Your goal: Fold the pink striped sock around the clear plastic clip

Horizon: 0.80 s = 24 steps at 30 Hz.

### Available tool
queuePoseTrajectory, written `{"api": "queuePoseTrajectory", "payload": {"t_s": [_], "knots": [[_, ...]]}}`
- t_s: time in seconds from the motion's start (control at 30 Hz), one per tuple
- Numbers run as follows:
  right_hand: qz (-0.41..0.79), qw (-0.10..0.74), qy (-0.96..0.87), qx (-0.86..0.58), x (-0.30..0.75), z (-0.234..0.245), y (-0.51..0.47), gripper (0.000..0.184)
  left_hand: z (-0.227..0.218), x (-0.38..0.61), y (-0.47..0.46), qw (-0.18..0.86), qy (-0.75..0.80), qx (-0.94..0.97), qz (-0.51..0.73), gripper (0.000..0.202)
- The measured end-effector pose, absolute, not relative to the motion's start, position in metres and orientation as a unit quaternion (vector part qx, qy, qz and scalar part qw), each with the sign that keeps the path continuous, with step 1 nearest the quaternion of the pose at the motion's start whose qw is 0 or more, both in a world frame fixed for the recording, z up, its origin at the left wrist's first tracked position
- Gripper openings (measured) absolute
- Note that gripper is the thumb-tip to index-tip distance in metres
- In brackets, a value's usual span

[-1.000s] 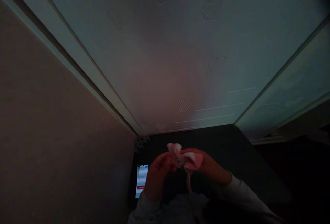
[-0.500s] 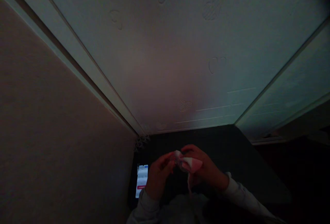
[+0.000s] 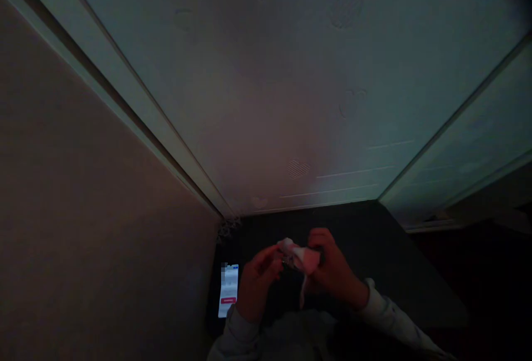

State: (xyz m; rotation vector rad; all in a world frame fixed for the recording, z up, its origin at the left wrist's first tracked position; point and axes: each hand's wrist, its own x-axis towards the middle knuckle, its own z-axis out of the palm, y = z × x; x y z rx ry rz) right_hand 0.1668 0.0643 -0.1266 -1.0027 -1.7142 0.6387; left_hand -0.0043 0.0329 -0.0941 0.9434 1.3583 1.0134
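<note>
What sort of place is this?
Probably a dim corner of a home: pale wall with raised hearts, a dark tabletop against it, and a lit phone.

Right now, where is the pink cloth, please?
In the head view, the pink cloth is low and just right of centre, held between the left hand and the right hand, with the lit phone farther left.

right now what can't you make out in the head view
Head view:
- Phone: screen text too small; lower right corner hidden by left arm.
- Pink-and-white cloth: exact shape blurred by darkness.
- Right hand: some fingers lost behind cloth.
- Left hand: fingertip contact too dim.
</note>
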Motion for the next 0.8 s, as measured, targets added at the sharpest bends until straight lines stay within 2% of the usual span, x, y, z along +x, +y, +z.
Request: {"api": "queuePoseTrajectory", "payload": {"t_s": [0.17, 0.47, 0.8], "knots": [[0.286, 0.441, -0.770, -0.361, 0.171, -0.131, 0.065, 0.005, -0.096, -0.004, 0.033, 0.567, 0.569, 0.400, 0.441, 0.036], [0.269, 0.408, -0.795, -0.359, 0.174, -0.133, 0.065, 0.020, -0.102, -0.004, 0.031, 0.588, 0.544, 0.375, 0.467, 0.032], [0.348, 0.351, -0.807, -0.323, 0.171, -0.120, 0.061, 0.027, -0.095, -0.004, 0.032, 0.586, 0.555, 0.382, 0.452, 0.036]]}}
